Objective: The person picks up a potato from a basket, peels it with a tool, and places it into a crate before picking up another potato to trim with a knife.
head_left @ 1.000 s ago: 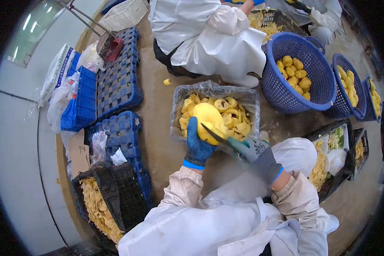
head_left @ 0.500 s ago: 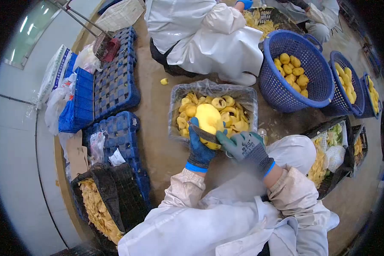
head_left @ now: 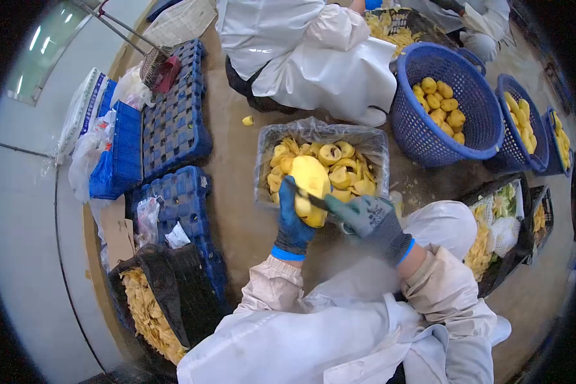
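Observation:
My left hand, in a blue glove, holds a large peeled yellow fruit from its left and lower side. In my right hand, gloved in grey-green, is a knife whose dark blade lies against the lower part of the fruit. Both hands are over the near edge of a crate lined with clear plastic. Cut yellow pieces, some of them hollow rings, fill that crate behind the fruit.
A co-worker in white sits beyond the crate. Blue baskets of yellow produce stand at the right. Blue pallets line the left. Peelings fill a dark-covered crate at lower left and a crate at right.
The fruit has turned and tilted in my left hand, which has shifted slightly left and down. The knife blade now sits a little further right and lower on it.

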Action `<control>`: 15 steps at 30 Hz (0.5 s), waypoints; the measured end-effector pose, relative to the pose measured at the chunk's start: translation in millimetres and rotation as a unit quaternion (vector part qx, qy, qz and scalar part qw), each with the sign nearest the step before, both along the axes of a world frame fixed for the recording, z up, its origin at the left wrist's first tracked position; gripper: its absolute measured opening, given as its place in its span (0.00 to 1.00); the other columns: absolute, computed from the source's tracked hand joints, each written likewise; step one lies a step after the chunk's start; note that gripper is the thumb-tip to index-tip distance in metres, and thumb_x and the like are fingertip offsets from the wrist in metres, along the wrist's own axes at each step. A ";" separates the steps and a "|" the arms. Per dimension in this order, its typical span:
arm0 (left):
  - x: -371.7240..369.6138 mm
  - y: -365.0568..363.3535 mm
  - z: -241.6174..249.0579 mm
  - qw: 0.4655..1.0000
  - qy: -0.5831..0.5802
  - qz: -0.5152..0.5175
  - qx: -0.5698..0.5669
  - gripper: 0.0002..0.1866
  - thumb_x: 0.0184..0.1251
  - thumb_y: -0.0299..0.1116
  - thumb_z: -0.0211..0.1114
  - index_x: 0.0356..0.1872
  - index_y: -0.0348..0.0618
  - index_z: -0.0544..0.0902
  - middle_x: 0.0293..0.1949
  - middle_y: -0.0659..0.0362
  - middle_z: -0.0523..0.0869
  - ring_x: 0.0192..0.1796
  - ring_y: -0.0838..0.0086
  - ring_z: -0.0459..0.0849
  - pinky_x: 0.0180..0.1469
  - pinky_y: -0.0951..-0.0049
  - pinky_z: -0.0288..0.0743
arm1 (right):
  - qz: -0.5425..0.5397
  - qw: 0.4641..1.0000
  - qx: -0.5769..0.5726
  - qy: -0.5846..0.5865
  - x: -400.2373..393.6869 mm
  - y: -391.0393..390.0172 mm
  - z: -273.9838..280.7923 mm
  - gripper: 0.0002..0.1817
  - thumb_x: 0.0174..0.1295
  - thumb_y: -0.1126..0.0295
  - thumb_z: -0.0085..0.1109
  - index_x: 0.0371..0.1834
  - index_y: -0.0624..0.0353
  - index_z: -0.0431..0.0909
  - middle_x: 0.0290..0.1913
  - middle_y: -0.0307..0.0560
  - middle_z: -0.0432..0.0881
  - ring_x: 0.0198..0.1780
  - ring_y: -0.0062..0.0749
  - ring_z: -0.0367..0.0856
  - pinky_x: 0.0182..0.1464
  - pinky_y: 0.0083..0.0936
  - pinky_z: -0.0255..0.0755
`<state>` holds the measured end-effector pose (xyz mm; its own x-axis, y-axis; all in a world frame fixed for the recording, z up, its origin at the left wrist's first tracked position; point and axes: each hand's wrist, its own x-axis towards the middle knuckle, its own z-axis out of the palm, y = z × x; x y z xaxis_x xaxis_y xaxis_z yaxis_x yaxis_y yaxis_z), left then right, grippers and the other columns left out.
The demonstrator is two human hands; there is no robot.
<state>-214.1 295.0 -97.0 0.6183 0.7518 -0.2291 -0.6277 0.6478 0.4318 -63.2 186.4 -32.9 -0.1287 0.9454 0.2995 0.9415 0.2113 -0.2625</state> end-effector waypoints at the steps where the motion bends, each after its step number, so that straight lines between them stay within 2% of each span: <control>1: 1.0 -1.6 1.4 1.000 -0.008 -0.011 -0.017 0.30 0.71 0.56 0.49 0.64 0.46 0.68 0.59 0.54 0.77 0.57 0.61 0.78 0.59 0.57 0.74 | 0.015 1.000 -0.002 0.002 -3.0 0.4 -1.5 0.29 0.54 0.62 0.58 0.64 0.47 0.70 0.29 0.42 0.75 0.32 0.37 0.76 0.33 0.36 0.71; 2: 0.6 -5.3 4.1 0.999 -0.028 -0.016 -0.002 0.30 0.72 0.56 0.49 0.65 0.46 0.68 0.59 0.54 0.76 0.58 0.62 0.78 0.60 0.59 0.74 | 0.018 1.000 -0.011 0.006 -4.5 1.2 -5.4 0.30 0.54 0.62 0.58 0.65 0.46 0.69 0.29 0.40 0.75 0.32 0.36 0.76 0.33 0.36 0.71; 5: 2.4 -6.7 -6.1 0.995 0.063 0.051 0.053 0.29 0.73 0.54 0.48 0.65 0.46 0.67 0.60 0.53 0.76 0.59 0.61 0.77 0.60 0.57 0.73 | -0.001 1.000 -0.014 -0.023 -0.5 -1.5 -2.0 0.30 0.54 0.61 0.57 0.65 0.46 0.69 0.29 0.41 0.74 0.33 0.36 0.76 0.33 0.38 0.71; 8: 2.6 -9.9 -1.2 0.996 0.064 0.034 0.059 0.28 0.73 0.54 0.46 0.66 0.46 0.67 0.60 0.53 0.76 0.59 0.61 0.77 0.60 0.57 0.74 | -0.003 0.998 -0.010 -0.062 11.1 -3.4 -18.9 0.30 0.55 0.60 0.57 0.65 0.45 0.69 0.32 0.42 0.74 0.36 0.37 0.75 0.35 0.38 0.71; 15: 0.2 -10.2 2.5 0.993 -0.059 -0.076 -0.072 0.29 0.72 0.55 0.47 0.64 0.47 0.69 0.59 0.53 0.77 0.58 0.60 0.78 0.58 0.57 0.75 | -0.042 0.992 -0.053 -0.106 29.8 -2.9 -26.7 0.28 0.58 0.52 0.56 0.63 0.44 0.71 0.34 0.43 0.74 0.38 0.38 0.75 0.37 0.39 0.70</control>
<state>-213.9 284.9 -94.5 0.7515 0.6123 -0.2456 -0.5585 0.7886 0.2574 -33.4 183.5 -59.6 -0.0983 0.9803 0.1714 0.9910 0.1121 -0.0727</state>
